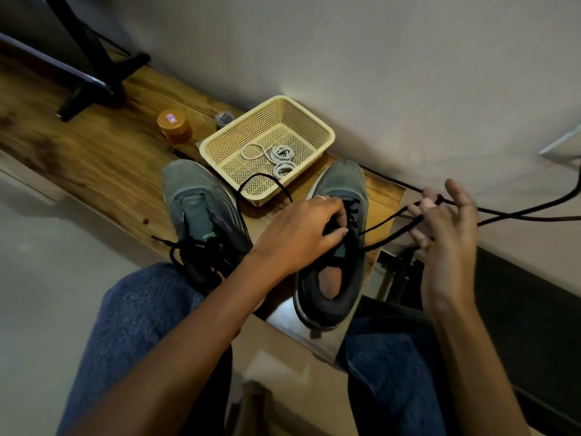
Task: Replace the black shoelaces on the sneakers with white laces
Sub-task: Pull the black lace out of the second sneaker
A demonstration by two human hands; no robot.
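Observation:
Two grey-green sneakers stand on a wooden table. The left sneaker [201,215] has no lace in its front eyelets, and a loose black lace [182,250] is bunched at its tongue. My left hand [301,234] grips the tongue and upper of the right sneaker [339,190]. My right hand [446,221] is to the right of that shoe and pinches its black lace [386,220], drawn taut out of the eyelets in two strands. Another end of that lace loops up over the basket. Coiled white laces [276,155] lie in a beige plastic basket [317,121] behind the shoes.
An orange-lidded jar [174,125] and a small dark roll [224,117] stand left of the basket. A black stand [94,73] occupies the table's far left. A black cable [518,212] runs right along the grey wall. My knees in blue jeans are under the table's near edge.

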